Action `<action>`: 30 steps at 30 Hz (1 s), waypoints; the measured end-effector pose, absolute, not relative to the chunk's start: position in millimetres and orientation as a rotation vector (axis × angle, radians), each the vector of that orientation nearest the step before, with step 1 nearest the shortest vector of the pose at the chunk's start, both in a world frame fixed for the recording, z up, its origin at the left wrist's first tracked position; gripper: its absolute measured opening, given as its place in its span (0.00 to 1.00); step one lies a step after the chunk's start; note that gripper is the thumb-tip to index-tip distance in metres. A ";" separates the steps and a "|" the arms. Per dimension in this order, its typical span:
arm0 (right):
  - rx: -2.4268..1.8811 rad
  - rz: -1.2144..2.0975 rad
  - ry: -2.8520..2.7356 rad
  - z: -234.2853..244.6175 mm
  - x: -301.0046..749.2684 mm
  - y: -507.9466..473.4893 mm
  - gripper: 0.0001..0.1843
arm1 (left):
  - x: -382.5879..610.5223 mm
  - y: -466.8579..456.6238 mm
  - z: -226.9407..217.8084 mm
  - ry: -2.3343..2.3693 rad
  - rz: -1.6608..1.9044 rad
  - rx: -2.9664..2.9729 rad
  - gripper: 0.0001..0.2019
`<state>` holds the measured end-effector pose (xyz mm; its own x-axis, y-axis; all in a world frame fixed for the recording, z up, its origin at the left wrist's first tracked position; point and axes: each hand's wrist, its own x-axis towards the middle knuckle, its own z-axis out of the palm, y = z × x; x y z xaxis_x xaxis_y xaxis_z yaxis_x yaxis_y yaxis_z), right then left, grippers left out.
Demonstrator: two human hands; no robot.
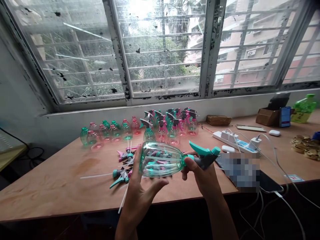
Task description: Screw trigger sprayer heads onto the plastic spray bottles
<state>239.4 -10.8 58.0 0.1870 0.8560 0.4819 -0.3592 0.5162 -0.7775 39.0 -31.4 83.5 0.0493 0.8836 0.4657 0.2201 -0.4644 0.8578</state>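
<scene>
A clear green spray bottle (161,159) lies sideways in the air above the table's front edge, its base to the left. My left hand (140,190) cups the base end, fingers along its far left side and thumb below. With thumb and fingers, my right hand (197,173) grips the collar at the bottle's neck. The spray head (206,155), with a teal trigger and dark grey body, sits on the neck and points right. Behind and below the bottle lies a pile of loose spray heads (122,175) with white tubes, partly hidden by the bottle and my left hand.
Green and pink bottles without heads (105,131) stand at the back left. Several bottles with spray heads (172,128) stand by the window wall. To the right are a power strip (236,141) with cables, a phone (270,181) and a cardboard box (268,116).
</scene>
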 end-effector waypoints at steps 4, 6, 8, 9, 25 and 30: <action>-0.566 0.943 -1.071 60.6 237.5 -14.6 0.13 | 37.9 -30.0 83.8 1.104 1.490 1.712 0.44; -0.561 0.944 -1.058 60.4 236.8 -14.5 0.13 | 35.7 -28.4 82.6 1.125 1.517 1.751 0.46; -0.563 0.942 -1.046 59.6 236.9 -13.3 0.14 | 33.6 -26.9 81.2 1.167 1.534 1.809 0.47; -0.566 0.940 -1.044 59.3 237.1 -12.8 0.15 | 32.8 -26.3 80.7 1.187 1.534 1.835 0.46; -0.628 0.933 -1.017 73.6 231.9 -24.4 0.15 | 31.9 -25.7 80.7 1.146 1.495 1.785 0.45; -0.634 0.920 -1.034 74.1 232.8 -25.7 0.14 | 32.6 -28.8 80.1 1.032 1.475 1.759 0.45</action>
<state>232.8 -25.7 74.1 0.2132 0.8726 0.4394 -0.3345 0.4877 -0.8064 32.6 -28.8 80.1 0.0736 0.8619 0.5017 0.1761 -0.5064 0.8442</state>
